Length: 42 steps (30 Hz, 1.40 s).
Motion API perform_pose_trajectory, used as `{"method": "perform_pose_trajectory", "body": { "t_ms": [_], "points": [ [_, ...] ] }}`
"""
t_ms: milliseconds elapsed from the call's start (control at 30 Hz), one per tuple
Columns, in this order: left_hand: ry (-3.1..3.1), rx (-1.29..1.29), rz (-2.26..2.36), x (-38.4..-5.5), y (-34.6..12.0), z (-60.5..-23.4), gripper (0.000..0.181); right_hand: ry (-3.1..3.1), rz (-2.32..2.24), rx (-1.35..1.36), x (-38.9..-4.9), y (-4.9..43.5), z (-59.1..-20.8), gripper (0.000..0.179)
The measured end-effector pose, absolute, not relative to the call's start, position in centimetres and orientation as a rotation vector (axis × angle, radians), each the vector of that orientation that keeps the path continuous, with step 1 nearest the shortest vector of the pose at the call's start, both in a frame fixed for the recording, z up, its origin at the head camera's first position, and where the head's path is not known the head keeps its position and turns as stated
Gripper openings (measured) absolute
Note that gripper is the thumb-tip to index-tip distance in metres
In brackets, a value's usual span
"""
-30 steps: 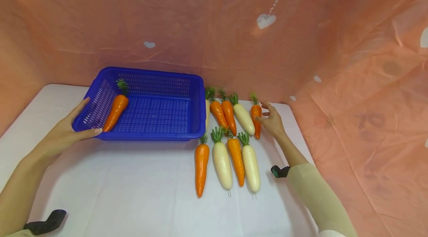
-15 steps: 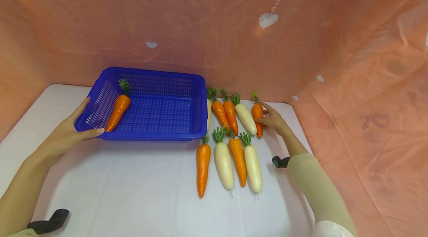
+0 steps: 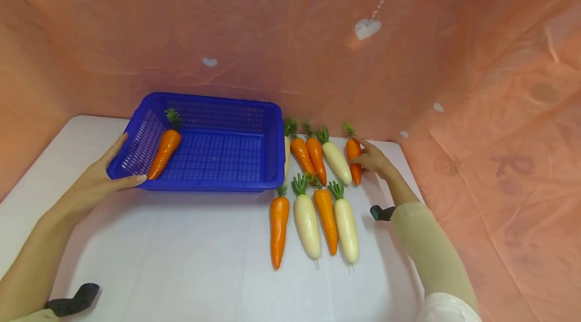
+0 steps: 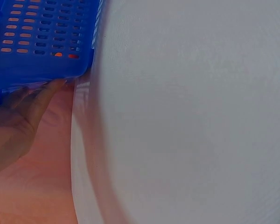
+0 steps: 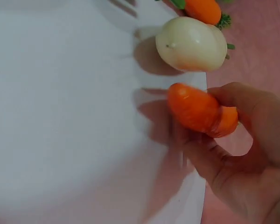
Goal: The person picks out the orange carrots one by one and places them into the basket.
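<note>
My left hand (image 3: 97,175) grips the left end of a blue plastic basket (image 3: 213,185), thumb on the near rim and fingers around the side. In the left wrist view that hand (image 4: 18,126) is at the basket's (image 4: 46,67) lower corner. One carrot (image 3: 165,154) with a green top lies inside the basket along its left wall. Over at the far right, my right hand (image 3: 372,158) pinches another carrot (image 3: 353,158) between thumb and fingers. The right wrist view shows this carrot (image 5: 193,107) tip-first, with a white radish (image 5: 191,44) beside it.
Several carrots and white radishes lie right of the basket in two rows, among them a radish (image 3: 337,163) behind and a carrot (image 3: 279,231) in front. The white table (image 3: 195,261) meets a pinkish-orange sheet (image 3: 272,34) at its back and right.
My right hand has closed its fingers on the rightmost carrot, whose tip has risen slightly. My left hand keeps its grip on the basket. The whole head view has drifted slightly.
</note>
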<state>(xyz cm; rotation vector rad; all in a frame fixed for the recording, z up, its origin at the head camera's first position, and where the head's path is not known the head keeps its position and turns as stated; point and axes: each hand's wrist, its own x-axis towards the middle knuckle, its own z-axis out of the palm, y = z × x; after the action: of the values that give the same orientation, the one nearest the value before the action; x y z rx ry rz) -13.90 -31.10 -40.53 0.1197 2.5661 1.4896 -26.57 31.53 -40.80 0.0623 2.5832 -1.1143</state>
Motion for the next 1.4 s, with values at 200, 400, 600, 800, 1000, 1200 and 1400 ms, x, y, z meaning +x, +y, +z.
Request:
{"method": "perform_pose_trajectory", "body": {
  "t_ms": [200, 400, 600, 800, 1000, 1200, 1400],
  "points": [
    [2.571, 0.121, 1.479, -14.2, -31.3, -40.3, 0.101, 2.571, -1.288, -0.006, -26.6, 31.5, -39.9, 0.079],
    [2.556, 0.108, 1.485, -13.8, -31.5, -40.2, 0.1, 2.496, -1.385, -0.028, -26.3, 29.9, -38.2, 0.079],
    [2.538, 0.113, 1.521, -13.8, -31.5, -40.4, 0.099, 2.416, -1.452, -0.065, -25.7, 27.6, -36.3, 0.078],
    [2.552, 0.125, 1.503, -13.5, -31.5, -41.0, 0.1, 2.365, -1.464, -0.179, -25.6, 23.9, -34.9, 0.076],
    [2.581, 0.132, 1.486, -13.8, -31.4, -40.8, 0.099, 2.345, -1.444, -0.309, -26.0, 20.2, -34.0, 0.076],
    [2.564, 0.128, 1.522, -13.9, -31.2, -40.6, 0.096, 2.342, -1.424, -0.426, -26.2, 16.8, -33.4, 0.077],
    [2.572, 0.14, 1.503, -14.0, -31.4, -40.7, 0.097, 2.292, -1.406, -0.49, -26.8, 12.6, -33.0, 0.078]
  ]
}}
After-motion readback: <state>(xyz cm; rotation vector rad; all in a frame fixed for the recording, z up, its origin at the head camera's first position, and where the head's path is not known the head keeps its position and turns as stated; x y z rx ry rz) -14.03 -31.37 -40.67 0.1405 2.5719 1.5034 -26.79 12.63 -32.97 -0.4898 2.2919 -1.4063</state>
